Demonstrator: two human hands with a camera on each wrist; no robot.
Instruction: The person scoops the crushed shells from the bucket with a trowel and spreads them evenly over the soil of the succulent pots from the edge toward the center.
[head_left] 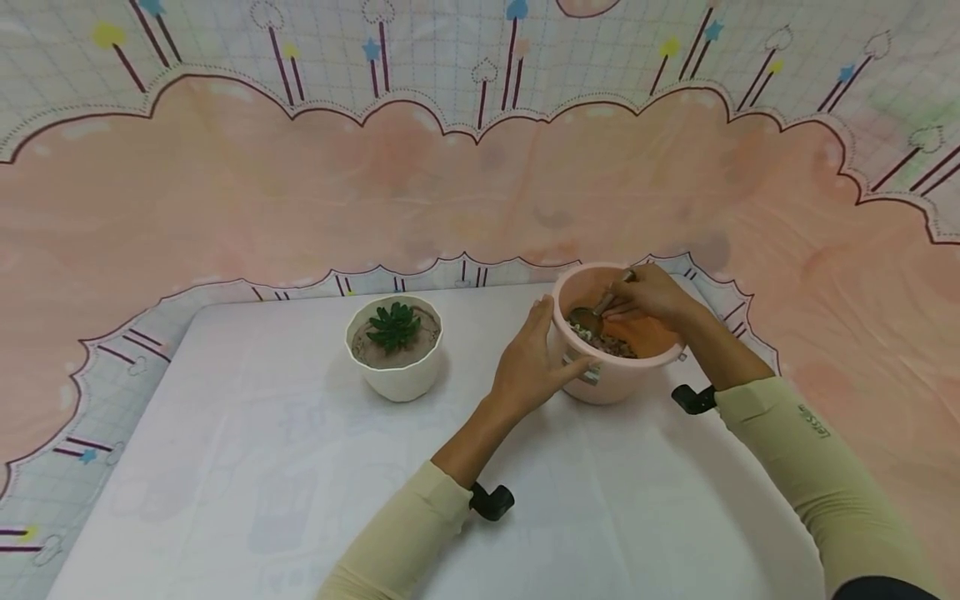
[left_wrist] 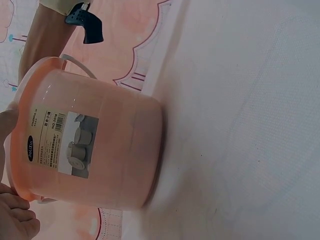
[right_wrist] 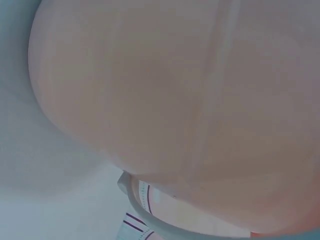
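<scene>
A pink plastic bucket (head_left: 613, 379) stands on the white table, with loose, speckled grainy material (head_left: 611, 343) at its bottom. My left hand (head_left: 534, 362) holds the bucket by its near left side, at the rim. In the left wrist view, the thumb and curled fingers of that hand lie along the rim, beside the bucket's printed label (left_wrist: 62, 142). Reaching in over the far right rim, my right hand (head_left: 647, 296) grips a metal spoon (head_left: 588, 318) by its handle. The spoon's bowl is down at the grainy material. Only the bucket's outer wall (right_wrist: 150, 100) fills the right wrist view; the hand is hidden there.
To the left of the bucket stands a white pot (head_left: 397, 379) of sandy-coloured fill with a small green succulent (head_left: 393, 327). The bucket's pale handle (right_wrist: 145, 215) hangs at its side. A patterned cloth (head_left: 450, 200) hangs behind the white table (head_left: 300, 500).
</scene>
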